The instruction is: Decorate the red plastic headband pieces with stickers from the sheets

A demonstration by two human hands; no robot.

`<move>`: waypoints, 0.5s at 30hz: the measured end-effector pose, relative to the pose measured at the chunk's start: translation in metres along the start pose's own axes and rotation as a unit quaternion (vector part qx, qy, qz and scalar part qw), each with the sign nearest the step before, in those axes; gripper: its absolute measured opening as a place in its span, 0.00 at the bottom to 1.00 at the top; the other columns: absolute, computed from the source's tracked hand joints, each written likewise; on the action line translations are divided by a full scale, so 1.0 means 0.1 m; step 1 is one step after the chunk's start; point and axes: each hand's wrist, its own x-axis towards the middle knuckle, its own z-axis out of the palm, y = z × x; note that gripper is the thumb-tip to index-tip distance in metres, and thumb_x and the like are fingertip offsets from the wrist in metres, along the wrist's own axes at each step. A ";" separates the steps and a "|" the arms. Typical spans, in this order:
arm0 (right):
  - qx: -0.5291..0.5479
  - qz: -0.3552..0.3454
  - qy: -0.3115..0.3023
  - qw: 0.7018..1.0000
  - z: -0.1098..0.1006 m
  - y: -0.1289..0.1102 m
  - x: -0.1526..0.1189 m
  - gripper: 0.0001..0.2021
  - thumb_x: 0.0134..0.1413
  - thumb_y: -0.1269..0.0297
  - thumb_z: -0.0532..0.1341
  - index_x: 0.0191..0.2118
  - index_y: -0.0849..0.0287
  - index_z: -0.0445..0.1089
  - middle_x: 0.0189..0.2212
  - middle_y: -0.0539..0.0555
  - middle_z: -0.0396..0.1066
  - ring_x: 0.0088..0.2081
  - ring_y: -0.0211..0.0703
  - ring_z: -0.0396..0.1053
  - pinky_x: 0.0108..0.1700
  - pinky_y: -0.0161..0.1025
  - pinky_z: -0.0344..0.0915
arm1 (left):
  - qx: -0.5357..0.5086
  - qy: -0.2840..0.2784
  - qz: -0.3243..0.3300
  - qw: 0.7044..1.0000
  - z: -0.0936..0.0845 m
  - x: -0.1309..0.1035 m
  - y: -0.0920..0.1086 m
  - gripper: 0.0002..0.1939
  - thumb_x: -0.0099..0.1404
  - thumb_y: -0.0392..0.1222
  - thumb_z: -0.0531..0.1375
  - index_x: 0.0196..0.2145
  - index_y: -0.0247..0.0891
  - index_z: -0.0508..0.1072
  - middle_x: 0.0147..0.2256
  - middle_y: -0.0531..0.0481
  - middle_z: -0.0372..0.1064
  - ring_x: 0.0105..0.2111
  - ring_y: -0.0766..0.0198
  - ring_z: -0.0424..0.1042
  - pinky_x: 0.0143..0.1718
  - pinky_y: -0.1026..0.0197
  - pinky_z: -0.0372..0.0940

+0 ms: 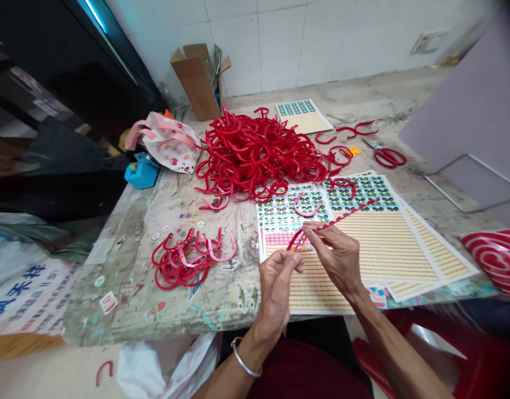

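My left hand (276, 280) is closed on the lower end of a curved red band (294, 239). My right hand (340, 257) pinches a long, thin red strip with a scalloped edge (355, 213) against that band; its free end points up to the right. Both hands are above sticker sheets (388, 244), printed with small green-and-black pictures on top and rows of thin strips below. A pink-faced curved band (307, 213) lies on the sheets just beyond my fingers. To the left, a small heap of red and pink curved bands (184, 260) rests on the table.
A large pile of red curved bands (259, 152) covers the table's middle. Red-handled scissors (388, 156) lie at the right, near a grey panel (467, 111). Behind stand a cardboard box (194, 83) and a white-and-pink bag (172, 141); a blue container (141, 170) is at the left edge.
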 end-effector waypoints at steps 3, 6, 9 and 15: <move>0.042 0.070 -0.017 0.997 0.02 0.00 -0.01 0.06 0.52 0.66 0.61 0.35 0.57 0.76 0.36 0.54 0.75 0.37 0.44 0.73 0.35 0.39 0.73 | -0.008 -0.001 0.001 1.000 0.00 -0.01 -0.02 0.09 0.60 0.40 0.59 0.25 0.33 0.70 0.24 0.52 0.65 0.30 0.66 0.65 0.40 0.62 0.58; 0.109 0.156 -0.050 0.981 0.03 0.02 0.00 0.08 0.52 0.63 0.61 0.37 0.56 0.76 0.36 0.52 0.75 0.34 0.42 0.73 0.32 0.38 0.74 | -0.017 -0.007 0.003 1.000 -0.02 -0.02 -0.04 0.09 0.61 0.40 0.59 0.26 0.33 0.70 0.25 0.52 0.66 0.31 0.66 0.65 0.41 0.62 0.58; 0.128 0.151 -0.055 0.979 0.02 0.02 0.01 0.07 0.51 0.63 0.62 0.36 0.57 0.76 0.36 0.52 0.75 0.36 0.42 0.73 0.34 0.38 0.75 | -0.007 -0.036 -0.001 0.999 -0.06 -0.02 -0.04 0.09 0.62 0.41 0.58 0.27 0.33 0.71 0.26 0.51 0.67 0.31 0.67 0.65 0.40 0.63 0.58; 0.059 0.024 -0.048 0.997 -0.03 -0.09 -0.04 0.05 0.50 0.70 0.62 0.34 0.57 0.75 0.36 0.54 0.75 0.38 0.43 0.72 0.34 0.35 0.72 | 0.058 -0.095 -0.001 0.994 -0.12 0.01 0.06 0.09 0.62 0.42 0.57 0.31 0.34 0.72 0.28 0.51 0.68 0.31 0.67 0.66 0.40 0.63 0.59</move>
